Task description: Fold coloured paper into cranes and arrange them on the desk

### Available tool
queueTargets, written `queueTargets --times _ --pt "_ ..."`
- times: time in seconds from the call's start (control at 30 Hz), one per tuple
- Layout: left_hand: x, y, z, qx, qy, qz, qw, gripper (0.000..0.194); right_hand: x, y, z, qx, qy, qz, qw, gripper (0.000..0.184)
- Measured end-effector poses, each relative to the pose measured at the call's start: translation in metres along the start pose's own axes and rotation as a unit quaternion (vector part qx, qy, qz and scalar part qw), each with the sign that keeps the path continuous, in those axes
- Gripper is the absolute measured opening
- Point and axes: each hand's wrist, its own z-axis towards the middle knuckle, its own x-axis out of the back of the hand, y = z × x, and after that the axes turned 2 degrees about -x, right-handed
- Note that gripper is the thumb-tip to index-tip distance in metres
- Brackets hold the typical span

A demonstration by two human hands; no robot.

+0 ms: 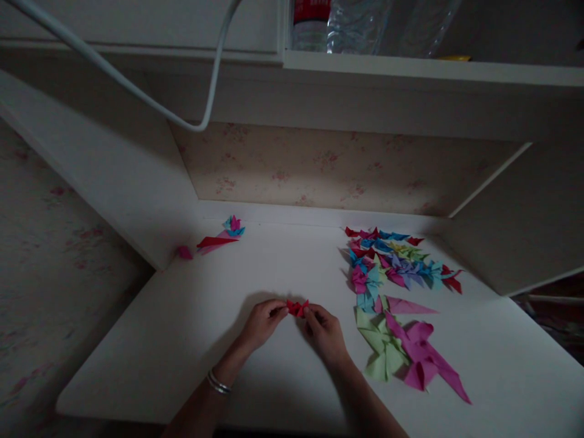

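A small red folded-paper piece (298, 309) is held up between my two hands, just over the middle of the white table. My left hand (263, 323) pinches its left end between thumb and fingers. At the other end, my right hand (326, 331) grips it the same way. The piece has pointed tips and a creased centre; its ends are partly covered by my fingertips. To the right of my right hand lie a large green paper pinwheel shape (383, 345) and a magenta folded-paper shape (420, 353).
Several small colourful origami pieces (387, 258) lie grouped at the back right. A few more paper pieces (219, 241) sit at the back left of the white table (150, 353). Overhead are a shelf (410, 66) with plastic bottles (358, 24) and a white cable (137, 91).
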Motion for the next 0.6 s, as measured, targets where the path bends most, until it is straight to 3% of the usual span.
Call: queueTargets --times 0.6 --pt "-0.0002 0.0000 -0.0016 0.013 -0.009 0.000 1.000 0.028 0.0023 0.0048 0.0001 0.012 0.003 -0.022 1.000 0.036"
